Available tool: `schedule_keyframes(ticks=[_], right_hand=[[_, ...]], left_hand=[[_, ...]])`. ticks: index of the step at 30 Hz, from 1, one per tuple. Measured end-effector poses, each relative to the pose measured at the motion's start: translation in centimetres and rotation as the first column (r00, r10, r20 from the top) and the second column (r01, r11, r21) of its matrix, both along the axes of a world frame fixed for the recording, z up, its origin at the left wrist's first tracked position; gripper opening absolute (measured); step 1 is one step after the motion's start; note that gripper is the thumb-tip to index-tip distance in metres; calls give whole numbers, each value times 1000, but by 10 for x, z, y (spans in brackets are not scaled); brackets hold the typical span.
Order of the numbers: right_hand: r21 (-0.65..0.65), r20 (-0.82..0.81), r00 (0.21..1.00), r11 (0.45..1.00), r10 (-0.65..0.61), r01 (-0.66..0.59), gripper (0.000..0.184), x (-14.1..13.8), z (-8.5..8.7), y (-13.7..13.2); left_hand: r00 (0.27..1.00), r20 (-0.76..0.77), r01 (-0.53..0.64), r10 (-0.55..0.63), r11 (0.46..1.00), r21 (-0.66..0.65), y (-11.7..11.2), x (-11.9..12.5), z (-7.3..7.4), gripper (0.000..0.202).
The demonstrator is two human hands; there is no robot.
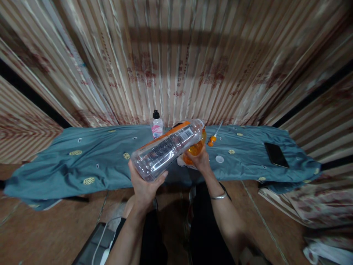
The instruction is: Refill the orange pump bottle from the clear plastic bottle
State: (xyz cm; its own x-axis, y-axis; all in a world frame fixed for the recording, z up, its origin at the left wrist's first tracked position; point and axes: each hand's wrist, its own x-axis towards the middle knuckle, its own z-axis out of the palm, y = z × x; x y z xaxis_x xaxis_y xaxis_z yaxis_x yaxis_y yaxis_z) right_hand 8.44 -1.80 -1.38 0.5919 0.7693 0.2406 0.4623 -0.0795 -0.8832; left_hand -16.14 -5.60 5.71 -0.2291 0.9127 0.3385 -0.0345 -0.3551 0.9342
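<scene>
My left hand (145, 186) is wrapped round the base of a large clear plastic bottle (168, 151) with an orange label. The bottle is tilted, its neck up and to the right, over an orange bottle (196, 148). My right hand (199, 159) grips that orange bottle from the right side. The clear bottle hides much of it, and I cannot make out whether liquid runs between them. An orange pump top (212, 140) with a pale tube lies to the right. Closer to me is a white round cap (220, 159).
A small bottle with a black cap and pink label (157, 129) stands behind the clear bottle. A black phone (276, 154) lies at the right on the teal cloth (107, 162) covering the table. Striped curtains (176, 66) hang close behind. A grey bag-like item (93, 243) is at lower left.
</scene>
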Motion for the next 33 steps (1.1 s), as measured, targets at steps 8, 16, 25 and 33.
schedule_keyframes(ticks=[8, 16, 25, 33], right_hand=[[1, 4, 1000, 1000, 4, -4, 96, 0, 3, -1], [-32, -8, 1000, 999, -7, 7, 98, -2, 6, -1], [-62, 13, 1000, 998, -16, 17, 97, -2, 6, -2], [-89, 24, 1000, 996, -15, 17, 94, -3, 10, -3]], left_hand=[[1000, -24, 3, -2, 999, 41, 1, 2, 3, 96], [999, -39, -11, 13, 998, 62, 2, 1, 1, 97], [1000, -10, -4, 5, 998, 61, 2, 2, -2, 98], [1000, -11, -16, 18, 996, 89, 2, 3, -2, 96]])
